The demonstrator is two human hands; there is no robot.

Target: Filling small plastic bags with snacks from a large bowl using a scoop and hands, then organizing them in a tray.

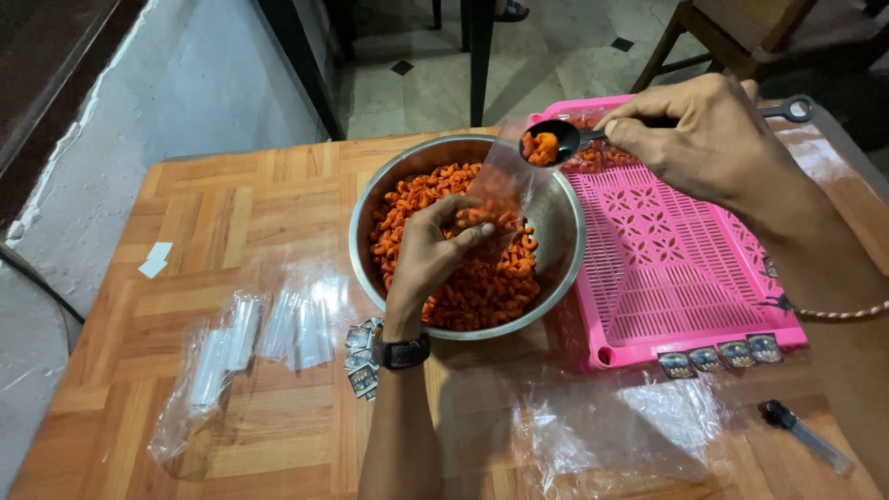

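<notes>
Head view: the left hand (pixel 433 248) pinches a small clear bag (pixel 505 176) open over the steel bowl (pixel 556 218) of orange snack pieces (pixel 482 287) at the centre of the surface (pixel 231 204). The right hand (pixel 708 139) grips a black spoon (pixel 565 141) loaded with pieces at the bag's mouth. The bowl is mostly full; a few filled packets (pixel 602 156) lie in the pink tray (pixel 676 268) at 3 o'clock. Empty bags (pixel 250 343) wait at 8 o'clock; small dark square labels (pixel 720 356) line the tray's near edge.

Black spoon (pixel 563 139) heaped with orange snacks (pixel 540 146) above clear bag (pixel 505 181).
</notes>
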